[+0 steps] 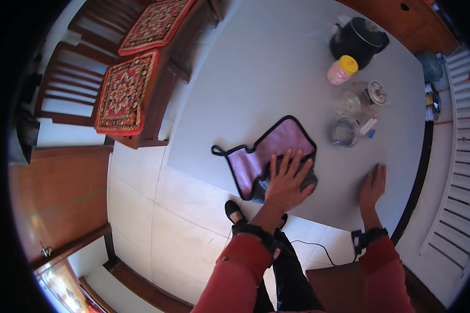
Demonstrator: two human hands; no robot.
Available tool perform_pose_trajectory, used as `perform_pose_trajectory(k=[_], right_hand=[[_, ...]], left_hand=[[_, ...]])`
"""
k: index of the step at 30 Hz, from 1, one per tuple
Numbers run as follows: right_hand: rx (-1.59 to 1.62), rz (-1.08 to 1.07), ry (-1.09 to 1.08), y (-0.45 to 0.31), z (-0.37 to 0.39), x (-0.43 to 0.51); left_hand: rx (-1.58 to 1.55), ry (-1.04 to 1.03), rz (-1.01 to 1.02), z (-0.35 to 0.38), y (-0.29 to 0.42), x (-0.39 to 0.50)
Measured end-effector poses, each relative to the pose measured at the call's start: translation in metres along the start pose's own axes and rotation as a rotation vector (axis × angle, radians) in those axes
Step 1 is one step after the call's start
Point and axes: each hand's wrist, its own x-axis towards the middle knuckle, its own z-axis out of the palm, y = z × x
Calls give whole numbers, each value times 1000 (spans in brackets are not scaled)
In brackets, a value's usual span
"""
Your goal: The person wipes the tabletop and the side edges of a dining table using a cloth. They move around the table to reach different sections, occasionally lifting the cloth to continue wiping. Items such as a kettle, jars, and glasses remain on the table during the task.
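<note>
My left hand presses flat on a cleaning cloth, its fingers spread. The cloth is purple on one face and grey on the other, with black edging and a hanging loop. It lies partly folded and rumpled at the near edge of a grey tabletop; its grey part shows under and around my hand. To the right, my right hand rests palm down on the tabletop, apart from the cloth and holding nothing. A clear glass bowl or cup stands beyond both hands.
Farther back are another clear glass vessel, a lidded glass pot, a small white and blue item, a pink jar with a yellow lid and a black kettle. Wooden chairs with red patterned cushions stand left. A radiator lines the right.
</note>
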Motion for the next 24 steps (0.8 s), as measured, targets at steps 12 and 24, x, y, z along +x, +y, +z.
perform_pose_trajectory(k=[12, 24], right_hand=[[196, -428, -189, -127, -14, -76], [360, -685, -146, -313, 55, -28]], left_hand=[[-112, 31, 9, 7, -6, -41], [93, 142, -283, -61, -111, -82]])
